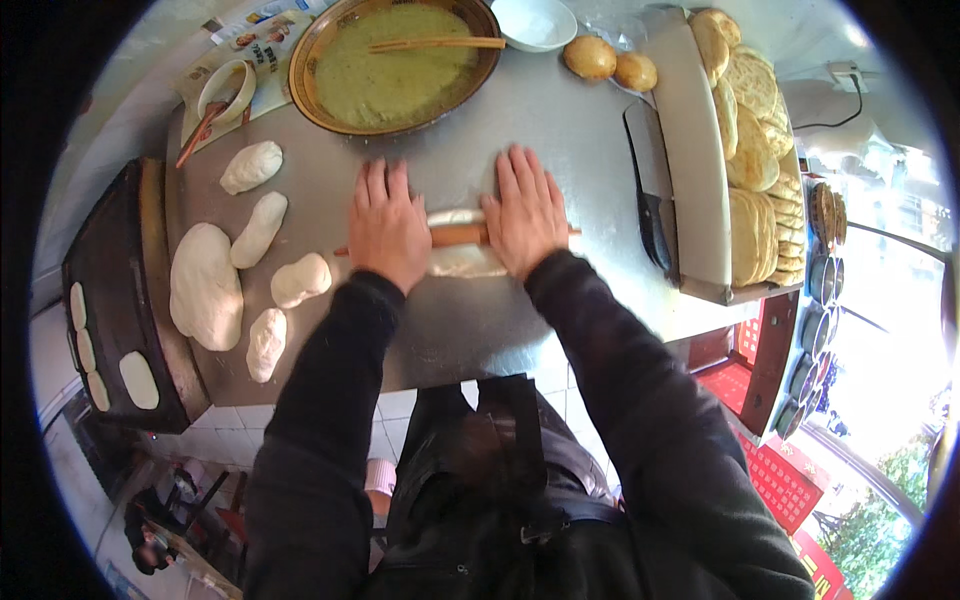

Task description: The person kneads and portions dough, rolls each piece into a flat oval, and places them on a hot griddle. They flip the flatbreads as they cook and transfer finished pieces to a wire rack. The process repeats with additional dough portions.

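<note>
My left hand [390, 225] and my right hand [526, 210] lie flat, palms down, on the two ends of a wooden rolling pin [459, 235]. Beneath the pin a piece of dough [466, 262] is pressed on the steel worktop [442, 322]. Its ends are hidden by my hands. At the left rest a large lump of dough [206, 289] and several small dough pieces [301, 280]. A brown-rimmed bowl [394, 90] of greenish paste, with chopsticks [439, 45] across it, stands beyond my hands.
A cleaver [652, 187] lies right, beside a box [697, 172] of flatbreads [754, 150]. Two round buns [590, 58] and a white bowl [534, 22] stand at the back. Far left is a dark griddle [120, 300] with dough pieces; a small bowl [227, 88] holds a spoon. A person [146, 532] is at lower left.
</note>
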A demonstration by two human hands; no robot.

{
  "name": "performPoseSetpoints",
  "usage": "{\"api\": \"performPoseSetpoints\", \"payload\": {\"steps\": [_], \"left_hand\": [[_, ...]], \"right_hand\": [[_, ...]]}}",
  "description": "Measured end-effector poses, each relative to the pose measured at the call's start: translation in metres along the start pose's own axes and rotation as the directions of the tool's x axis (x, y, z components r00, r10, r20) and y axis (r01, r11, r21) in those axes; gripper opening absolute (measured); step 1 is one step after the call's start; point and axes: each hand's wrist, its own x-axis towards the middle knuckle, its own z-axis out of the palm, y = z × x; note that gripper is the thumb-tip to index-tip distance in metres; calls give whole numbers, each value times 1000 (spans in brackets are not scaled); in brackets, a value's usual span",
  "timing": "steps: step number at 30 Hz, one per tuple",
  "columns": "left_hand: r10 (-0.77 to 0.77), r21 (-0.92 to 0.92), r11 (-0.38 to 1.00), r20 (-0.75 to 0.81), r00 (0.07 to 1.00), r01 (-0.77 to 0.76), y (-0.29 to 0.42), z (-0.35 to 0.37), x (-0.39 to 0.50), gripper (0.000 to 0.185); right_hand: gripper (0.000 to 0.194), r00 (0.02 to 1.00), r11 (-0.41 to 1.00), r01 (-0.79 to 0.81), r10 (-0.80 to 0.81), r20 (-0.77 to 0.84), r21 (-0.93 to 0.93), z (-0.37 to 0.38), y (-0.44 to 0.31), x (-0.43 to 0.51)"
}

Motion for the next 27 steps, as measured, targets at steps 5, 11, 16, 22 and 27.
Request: {"api": "performPoseSetpoints", "payload": {"steps": [5, 11, 16, 22, 27], "left_hand": [[-107, 37, 994, -12, 994, 107, 2, -2, 44, 19], [-70, 78, 995, 1, 998, 70, 5, -3, 37, 21], [43, -101, 993, -105, 994, -54, 26, -9, -48, 72], [202, -220, 963, 213, 956, -154, 26, -34, -135, 84], [24, -133, 991, 182, 983, 0, 12, -29, -90, 69]], "right_hand": [[69, 993, 997, -73, 70, -91, -33, -2, 10, 50], [69, 978, 995, -103, 99, -182, -14, -7, 5, 47], [77, 992, 996, 76, -71, -106, 47, -10, 7, -40], [86, 994, 975, 106, -103, -27, 197, -10, 17, -130], [71, 1000, 992, 21, -19, -18, 121, -27, 16, -93]]}}
